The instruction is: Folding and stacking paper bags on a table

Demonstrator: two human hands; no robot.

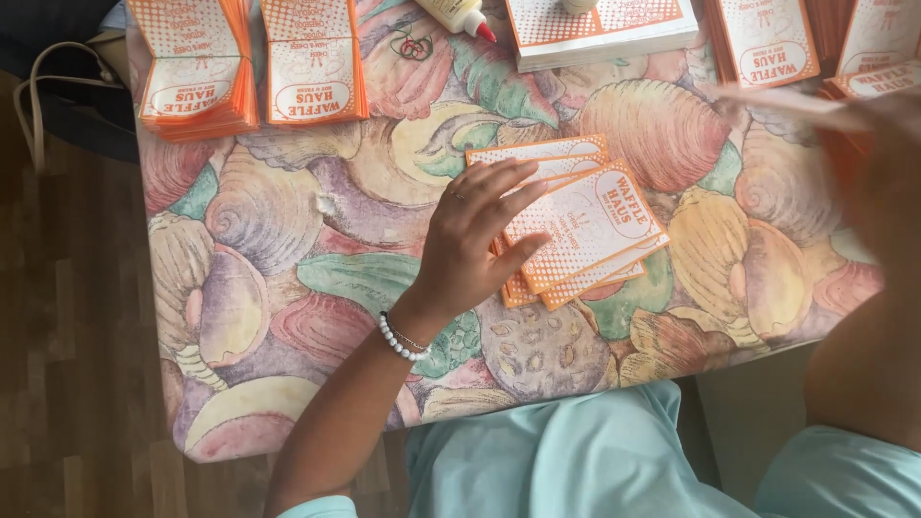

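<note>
Orange-and-white printed paper sleeves [585,225], flat, fanned in loose stack mid-table on shell-patterned tablecloth [288,240]. Left hand [475,235] open, fingers spread, pressing stack's left edge. Right hand [887,163] blurred at right; grip unreadable.

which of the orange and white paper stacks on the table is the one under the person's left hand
The loose fanned pile at the table's middle. The left hand rests flat on its left edge. The other stacks sit neatly squared along the far edge, untouched by that hand.
</note>
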